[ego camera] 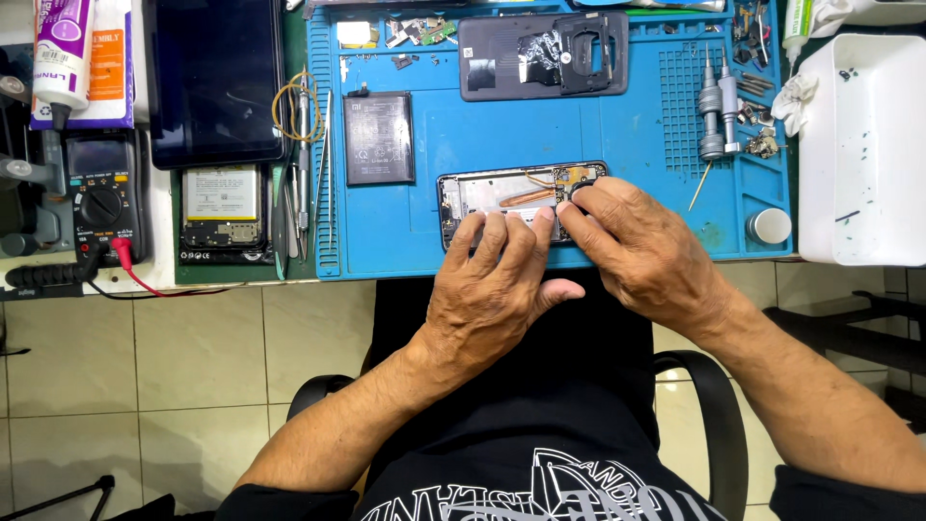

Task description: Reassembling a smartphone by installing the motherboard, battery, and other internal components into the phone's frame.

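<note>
Both hands rest on the opened black smartphone with exposed insides [511, 198], which lies at the near edge of the blue silicone work mat [617, 135]. The left hand [492, 285] lies flat with fingers spread loosely, pressing the phone's near side. The right hand [632, 241] curls its fingertips [582, 196] onto the phone's right end. Beyond the phone lie a flat black rectangular battery [378, 138] and a dark grey back cover [543, 55].

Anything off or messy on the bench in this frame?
Nothing damaged that shows. Both hands, left hand and right hand, rest on the opened black phone frame on the blue silicone work mat. The white plastic tray carries dark specks and smears; loose small parts litter the mat's top edge.
</note>
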